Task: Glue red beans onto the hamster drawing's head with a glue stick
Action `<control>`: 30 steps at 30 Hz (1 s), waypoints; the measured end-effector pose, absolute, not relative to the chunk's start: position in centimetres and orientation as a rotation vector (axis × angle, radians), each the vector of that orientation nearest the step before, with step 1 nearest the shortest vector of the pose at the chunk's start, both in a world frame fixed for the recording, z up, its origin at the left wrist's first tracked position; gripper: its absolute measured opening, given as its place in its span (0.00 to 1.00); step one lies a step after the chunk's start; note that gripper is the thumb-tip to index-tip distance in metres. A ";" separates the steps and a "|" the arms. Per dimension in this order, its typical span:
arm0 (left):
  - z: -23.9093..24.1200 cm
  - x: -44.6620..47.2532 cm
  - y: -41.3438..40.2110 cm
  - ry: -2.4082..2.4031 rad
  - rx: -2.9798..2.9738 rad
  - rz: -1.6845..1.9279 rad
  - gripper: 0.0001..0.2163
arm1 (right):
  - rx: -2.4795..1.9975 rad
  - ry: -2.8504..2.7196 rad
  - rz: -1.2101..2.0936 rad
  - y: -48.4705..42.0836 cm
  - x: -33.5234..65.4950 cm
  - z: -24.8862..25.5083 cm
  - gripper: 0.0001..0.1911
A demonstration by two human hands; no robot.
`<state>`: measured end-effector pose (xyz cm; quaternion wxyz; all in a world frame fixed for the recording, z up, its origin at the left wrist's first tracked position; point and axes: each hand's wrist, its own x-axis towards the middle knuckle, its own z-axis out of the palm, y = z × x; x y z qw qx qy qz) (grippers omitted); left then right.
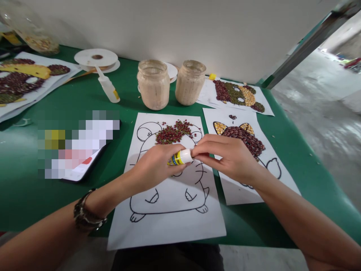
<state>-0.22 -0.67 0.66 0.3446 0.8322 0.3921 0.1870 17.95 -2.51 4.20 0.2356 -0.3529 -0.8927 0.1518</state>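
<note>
My left hand (158,165) is closed around a glue stick (178,157) with a yellow and blue label, its white end pointing right. The thumb and fingers of my right hand (229,156) pinch at that white end; whether they grip a cap or a knob I cannot make out. Both hands are above a white sheet (169,229) with a black outline drawing of a round, whiskered animal. Small red and green beans (172,134) cover the top of its head, and a few lie loose near the right ear.
Right of the sheet lies a fox picture (244,141) of beans and corn; behind it is another seed picture (237,93). Two cloudy jars (153,84), a glue bottle (108,86) and a ribbon spool (96,58) stand behind. A partly blurred phone (84,167) lies left.
</note>
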 end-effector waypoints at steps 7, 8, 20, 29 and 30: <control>0.7 -0.3 -0.6 1.066 2.198 0.482 0.06 | -1.045 -2.222 0.754 -2.3 17.6 3.9 0.03; 0.7 -0.3 -0.6 1.072 2.193 0.481 0.06 | -1.034 -2.170 0.847 -2.3 17.6 3.8 0.03; 0.6 -0.2 -0.2 1.122 2.221 0.462 0.09 | -1.052 -1.908 1.020 -3.2 20.1 5.0 0.02; 0.3 0.0 -0.5 1.195 2.136 0.403 0.12 | -1.816 -1.795 0.081 -7.5 28.7 4.6 0.05; 0.3 0.0 -0.5 1.196 2.130 0.409 0.12 | -1.866 -1.811 0.035 -7.9 29.3 4.1 0.06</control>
